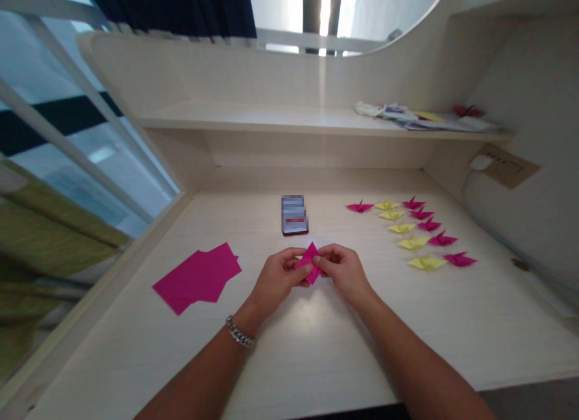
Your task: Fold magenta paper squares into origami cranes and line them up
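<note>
Between my two hands is a small diamond of folded pink origami paper (312,254), one point facing away from me. My left hand (283,274) pinches its left side, the thumb lying across the front. On the right side, my right hand (341,269) grips it with the thumb near the middle. A smartphone (294,215) lies just beyond the hands. To the left, several pink paper sheets (199,279) overlap on the desk. Folded paper cranes stand in rows at the right, yellow cranes (412,243) beside pink cranes (442,239).
The pale wooden desk (307,359) has a raised edge and white rails (85,136) on its left. A shelf (271,119) at the back holds papers (407,115). On the right wall, a white plug (481,162) sits in a socket, its cable (493,227) running down along the desk.
</note>
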Available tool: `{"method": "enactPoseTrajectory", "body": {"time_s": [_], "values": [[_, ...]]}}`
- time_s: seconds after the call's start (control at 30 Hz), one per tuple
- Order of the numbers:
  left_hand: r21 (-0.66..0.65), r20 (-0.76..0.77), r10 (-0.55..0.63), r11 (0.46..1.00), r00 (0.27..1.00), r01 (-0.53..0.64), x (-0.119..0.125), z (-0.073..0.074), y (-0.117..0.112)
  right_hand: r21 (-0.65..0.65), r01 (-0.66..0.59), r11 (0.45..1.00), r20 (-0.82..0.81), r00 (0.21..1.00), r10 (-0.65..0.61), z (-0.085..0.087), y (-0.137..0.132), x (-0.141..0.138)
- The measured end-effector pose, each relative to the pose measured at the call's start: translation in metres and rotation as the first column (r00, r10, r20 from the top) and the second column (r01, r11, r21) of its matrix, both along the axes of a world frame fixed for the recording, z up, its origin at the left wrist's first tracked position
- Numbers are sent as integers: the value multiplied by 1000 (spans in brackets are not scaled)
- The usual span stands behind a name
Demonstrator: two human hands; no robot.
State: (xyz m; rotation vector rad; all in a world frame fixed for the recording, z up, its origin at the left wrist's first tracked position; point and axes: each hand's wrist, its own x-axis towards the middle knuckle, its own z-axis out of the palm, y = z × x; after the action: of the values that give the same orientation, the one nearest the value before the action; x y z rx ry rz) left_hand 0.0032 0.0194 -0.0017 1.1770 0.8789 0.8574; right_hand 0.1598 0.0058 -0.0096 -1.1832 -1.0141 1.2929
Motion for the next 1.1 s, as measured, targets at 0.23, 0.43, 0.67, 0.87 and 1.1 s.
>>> {"method": "enactPoseTrajectory", "body": {"time_s": [0.23, 0.43, 0.67, 0.87, 1.1], "values": [[-13, 47, 60, 998, 997, -60, 3, -3, 0, -3, -14, 1000, -42, 999, 14, -2, -1, -2], [-49, 116, 20, 999, 993, -14, 6, -5, -1, 97, 94, 991, 21, 995, -96, -5, 0, -4], [-35, 90, -29, 999, 996, 32, 4, -7, 0, 55, 80, 995, 4, 997, -80, -6, 1, -2], [-10, 41, 8, 1000, 999, -8, 0, 2, 1, -48, -11, 999, -137, 991, 5, -1, 1, 2], [-28, 47, 140, 990, 989, -139, -2, 1, 2, -47, -129, 991, -261, 959, 112, 1, -1, 8]]}}
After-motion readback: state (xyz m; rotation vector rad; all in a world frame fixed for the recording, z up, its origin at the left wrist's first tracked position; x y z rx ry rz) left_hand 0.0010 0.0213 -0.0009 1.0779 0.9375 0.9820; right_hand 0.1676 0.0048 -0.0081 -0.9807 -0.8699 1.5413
